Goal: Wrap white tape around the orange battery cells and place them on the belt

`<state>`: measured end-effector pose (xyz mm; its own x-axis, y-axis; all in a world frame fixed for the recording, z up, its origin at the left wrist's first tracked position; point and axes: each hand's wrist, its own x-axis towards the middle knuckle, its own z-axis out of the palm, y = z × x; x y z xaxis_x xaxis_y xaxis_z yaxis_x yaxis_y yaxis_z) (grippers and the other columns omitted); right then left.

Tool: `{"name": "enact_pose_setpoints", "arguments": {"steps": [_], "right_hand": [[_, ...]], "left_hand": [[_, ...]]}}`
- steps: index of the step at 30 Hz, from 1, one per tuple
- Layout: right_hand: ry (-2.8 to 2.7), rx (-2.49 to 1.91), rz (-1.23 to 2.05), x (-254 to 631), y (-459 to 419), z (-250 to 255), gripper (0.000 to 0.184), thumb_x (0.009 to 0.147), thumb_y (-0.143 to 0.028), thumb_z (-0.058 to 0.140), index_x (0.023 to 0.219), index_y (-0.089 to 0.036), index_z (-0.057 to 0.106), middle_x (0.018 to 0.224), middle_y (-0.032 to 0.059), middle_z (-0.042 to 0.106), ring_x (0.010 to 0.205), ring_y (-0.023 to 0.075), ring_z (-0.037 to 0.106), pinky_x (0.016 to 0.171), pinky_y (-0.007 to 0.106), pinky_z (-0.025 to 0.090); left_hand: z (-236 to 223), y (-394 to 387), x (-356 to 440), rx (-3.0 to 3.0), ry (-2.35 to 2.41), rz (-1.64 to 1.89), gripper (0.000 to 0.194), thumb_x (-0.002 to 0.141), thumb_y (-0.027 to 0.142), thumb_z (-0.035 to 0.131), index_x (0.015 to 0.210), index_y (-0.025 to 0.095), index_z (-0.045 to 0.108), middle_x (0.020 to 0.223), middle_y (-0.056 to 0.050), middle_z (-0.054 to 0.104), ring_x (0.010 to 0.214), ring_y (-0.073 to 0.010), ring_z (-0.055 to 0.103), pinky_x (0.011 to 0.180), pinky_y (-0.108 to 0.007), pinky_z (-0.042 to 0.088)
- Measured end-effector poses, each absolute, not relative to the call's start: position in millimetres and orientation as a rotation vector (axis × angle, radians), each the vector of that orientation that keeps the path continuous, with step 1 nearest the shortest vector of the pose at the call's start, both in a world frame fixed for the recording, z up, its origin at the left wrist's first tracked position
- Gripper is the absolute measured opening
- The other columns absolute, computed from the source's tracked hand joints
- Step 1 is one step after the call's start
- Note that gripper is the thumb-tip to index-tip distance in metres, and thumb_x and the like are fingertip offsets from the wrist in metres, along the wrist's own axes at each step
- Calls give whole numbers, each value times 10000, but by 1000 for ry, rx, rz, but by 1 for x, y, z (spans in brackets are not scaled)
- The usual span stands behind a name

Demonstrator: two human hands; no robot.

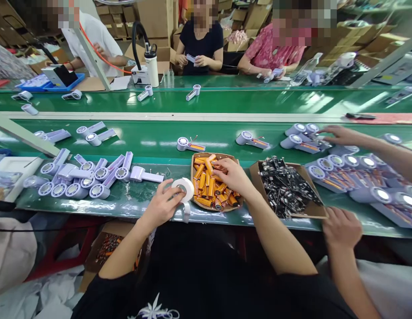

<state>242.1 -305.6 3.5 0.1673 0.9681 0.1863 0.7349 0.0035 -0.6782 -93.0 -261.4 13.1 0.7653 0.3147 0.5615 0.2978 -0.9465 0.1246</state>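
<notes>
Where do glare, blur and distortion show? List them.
Head view: glare whitens patches of the far green belt; a co-worker's hand at lower right looks slightly blurred; shapes look stretched toward the side edges; the left hand and white roll look fairly sharp.

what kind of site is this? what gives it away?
Probably a small-appliance assembly line. Lavender housings are spread along the green work surface, orange cylinders, apparently batteries, sit in bulk beside black parts, and people across the line handle small pieces.
</notes>
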Motion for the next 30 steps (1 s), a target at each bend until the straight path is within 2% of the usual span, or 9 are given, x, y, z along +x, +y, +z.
{"name": "enact_pose_setpoints", "arguments": {"steps": [4, 9, 11, 13, 16, 20, 24, 28, 30], "right_hand": [[-1637, -1919, 184, 244, -293, -1, 445, 996, -368, 552, 1353, -135, 677, 1317, 160, 665, 1249, 344, 573, 1146, 527, 440], [-1768, -2147, 169, 240, -278, 6, 567, 1002, -551, 576, 1452, -219, 669, 1389, 181, 583, 1233, 408, 525, 1054, 595, 485], [-1800, -2166, 214, 239, -273, 11, 493, 997, -565, 583, 1361, -271, 738, 1409, 161, 572, 1258, 423, 510, 1044, 631, 481], [-1840, -2056, 301, 240, -271, 15, 367, 985, -525, 609, 1154, -266, 807, 1425, 122, 593, 1311, 408, 501, 1099, 635, 451], [-1840, -1742, 493, 241, -273, 15, 234, 898, -443, 700, 923, -212, 738, 1348, 95, 677, 1326, 335, 559, 1194, 574, 411], [-1489, -1475, 908, 235, -285, 9, 316, 808, -436, 770, 973, -201, 640, 1178, 113, 736, 1184, 284, 690, 1063, 500, 563], [-1077, -1269, 1031, 230, -300, 8, 646, 687, -381, 926, 1242, -223, 634, 1159, 85, 737, 1144, 260, 725, 1011, 448, 605], [-820, -1132, 1158, 236, -306, 8, 653, 582, -471, 990, 1082, -233, 642, 1042, 50, 749, 966, 241, 762, 906, 431, 643], [-819, -1142, 1213, 240, -306, 7, 649, 605, -552, 961, 1056, -241, 614, 1040, 54, 753, 921, 241, 760, 847, 425, 653]], "left_hand": [[10, -261, -89, 2912, 491, 938, 301, 915, 130, 652, 1213, 164, 671, 1255, -64, 655, 1397, -242, 460, 1210, -488, 483], [8, -262, -77, 2917, 466, 920, 272, 934, 159, 634, 1200, 172, 685, 1241, -72, 654, 1349, -220, 489, 1200, -479, 482], [7, -263, -73, 2921, 438, 925, 248, 939, 173, 631, 1179, 163, 691, 1219, -77, 656, 1329, -215, 497, 1195, -473, 484], [6, -264, -71, 2920, 417, 925, 227, 941, 181, 630, 1158, 153, 692, 1205, -81, 659, 1304, -210, 509, 1190, -471, 488], [3, -264, -72, 2916, 415, 908, 226, 936, 182, 633, 1151, 155, 697, 1205, -78, 660, 1293, -216, 512, 1172, -472, 500], [1, -265, -77, 2930, 434, 867, 228, 941, 185, 627, 1155, 159, 701, 1217, -69, 661, 1287, -207, 515, 1188, -466, 495], [2, -266, -78, 2915, 442, 831, 254, 953, 188, 621, 1198, 167, 685, 1236, -56, 663, 1270, -183, 541, 1229, -466, 475], [2, -264, -75, 2903, 422, 841, 242, 945, 188, 631, 1177, 167, 697, 1242, -64, 657, 1304, -207, 521, 1213, -475, 485], [1, -264, -72, 2898, 418, 844, 241, 938, 187, 640, 1169, 166, 705, 1244, -70, 652, 1334, -228, 494, 1192, -480, 492]]}}
